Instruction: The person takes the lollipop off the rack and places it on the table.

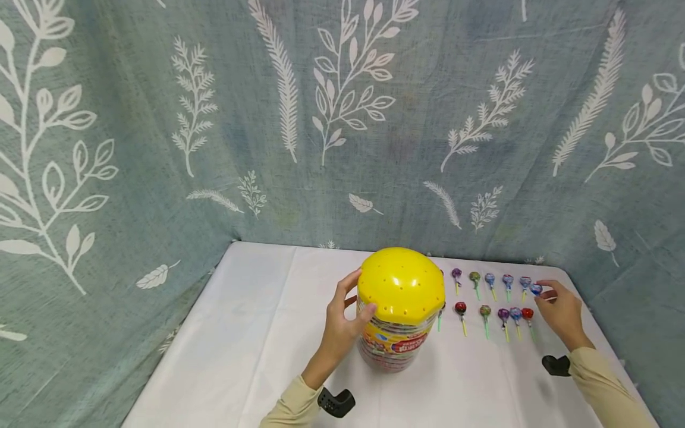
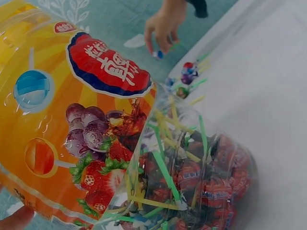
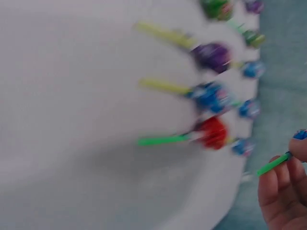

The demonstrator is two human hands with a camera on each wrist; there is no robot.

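Note:
A clear plastic candy jar (image 1: 386, 351) with a yellow lid (image 1: 401, 282) stands on the table. My left hand (image 1: 337, 330) grips it at the lid's left side, thumb in front and fingers behind. Wrapped lollipops with red wrappers fill the lower part of the jar (image 2: 211, 187) in the left wrist view. At the right end of the rows, my right hand (image 1: 562, 312) pinches a blue-wrapped lollipop (image 1: 536, 289). Its green stick (image 3: 272, 166) pokes out past the fingers in the right wrist view. The lollipop is above the table there.
Two rows of lollipops lie right of the jar, among them a red one (image 1: 527, 313), a purple one (image 1: 503, 316) and a green one (image 1: 474, 277). The jar hides part of the rows' left end. Patterned curtain (image 1: 342, 178) surrounds the white table (image 1: 278, 309).

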